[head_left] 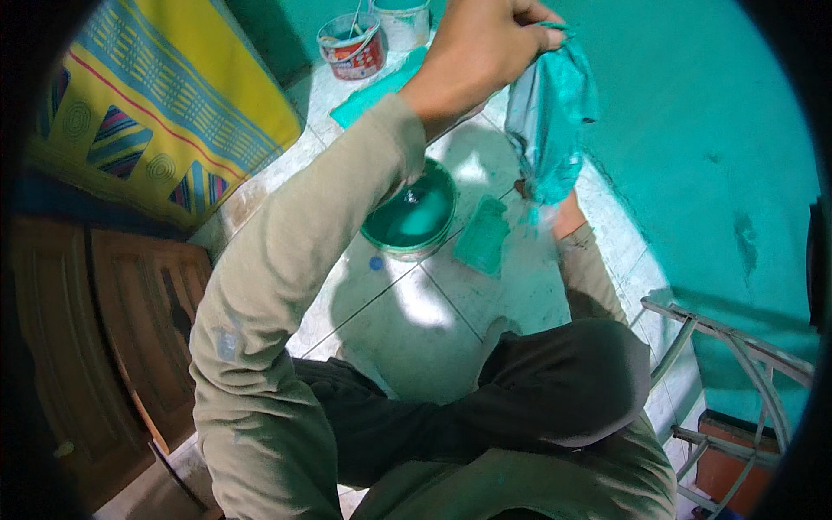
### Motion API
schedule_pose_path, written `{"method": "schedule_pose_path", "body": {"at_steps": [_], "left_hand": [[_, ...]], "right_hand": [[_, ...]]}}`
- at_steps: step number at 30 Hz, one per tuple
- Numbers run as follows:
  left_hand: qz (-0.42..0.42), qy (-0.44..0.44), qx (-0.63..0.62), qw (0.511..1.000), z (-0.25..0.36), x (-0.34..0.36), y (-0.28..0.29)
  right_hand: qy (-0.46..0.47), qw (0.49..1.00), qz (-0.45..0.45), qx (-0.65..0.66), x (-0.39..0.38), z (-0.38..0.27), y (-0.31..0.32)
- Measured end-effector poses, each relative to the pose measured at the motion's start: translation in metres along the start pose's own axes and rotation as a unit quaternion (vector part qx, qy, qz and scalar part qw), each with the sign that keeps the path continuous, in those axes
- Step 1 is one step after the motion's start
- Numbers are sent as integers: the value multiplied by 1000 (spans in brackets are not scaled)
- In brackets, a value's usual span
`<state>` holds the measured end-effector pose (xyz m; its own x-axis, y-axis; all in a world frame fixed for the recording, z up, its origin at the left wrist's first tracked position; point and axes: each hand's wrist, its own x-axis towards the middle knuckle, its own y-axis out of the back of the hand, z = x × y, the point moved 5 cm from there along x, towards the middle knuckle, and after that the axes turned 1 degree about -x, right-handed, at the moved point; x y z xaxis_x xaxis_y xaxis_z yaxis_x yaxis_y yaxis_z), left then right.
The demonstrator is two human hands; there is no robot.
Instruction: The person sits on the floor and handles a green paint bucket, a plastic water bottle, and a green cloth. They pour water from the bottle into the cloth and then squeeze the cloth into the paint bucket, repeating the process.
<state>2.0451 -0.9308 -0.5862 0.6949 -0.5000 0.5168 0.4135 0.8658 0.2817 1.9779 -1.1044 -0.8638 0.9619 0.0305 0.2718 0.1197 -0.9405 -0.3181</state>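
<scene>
Head view, from its centre: a green-lined bucket (445, 184) stands toward 12 o'clock, presumably for easy reach, its left edge hidden by the left sleeve (286, 225). At 1 o'clock, the left hand (481, 43) has thumb and fingers clamped on the top of a teal-smeared bag (559, 117), apparently to keep it hanging upright; its contents cannot be made out. Around 2 o'clock, the right hand (568, 217) is mostly behind the bag's lower end, so I cannot tell whether its fingers grip.

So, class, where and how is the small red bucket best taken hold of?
Probably by the middle of its pale handle, coming from the near side: the handle slopes across the red bucket's near face, while a white bucket stands close by its right.
</scene>
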Motion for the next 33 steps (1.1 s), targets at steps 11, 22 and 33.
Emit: {"method": "schedule_pose_path", "body": {"at_steps": [11, 22, 33], "left_hand": [[31, -67, -2, 997, 8, 6, 12], [25, -17, 62, 998, 17, 8, 13], [44, -30, 19, 998, 7, 11, 12]], "right_hand": [[-74, 923, 32, 375, -1, -45, -73], [-57, 975, 190, -99, 20, -49, -49], [-82, 902, 13, 424, 13, -61, -99]]}}
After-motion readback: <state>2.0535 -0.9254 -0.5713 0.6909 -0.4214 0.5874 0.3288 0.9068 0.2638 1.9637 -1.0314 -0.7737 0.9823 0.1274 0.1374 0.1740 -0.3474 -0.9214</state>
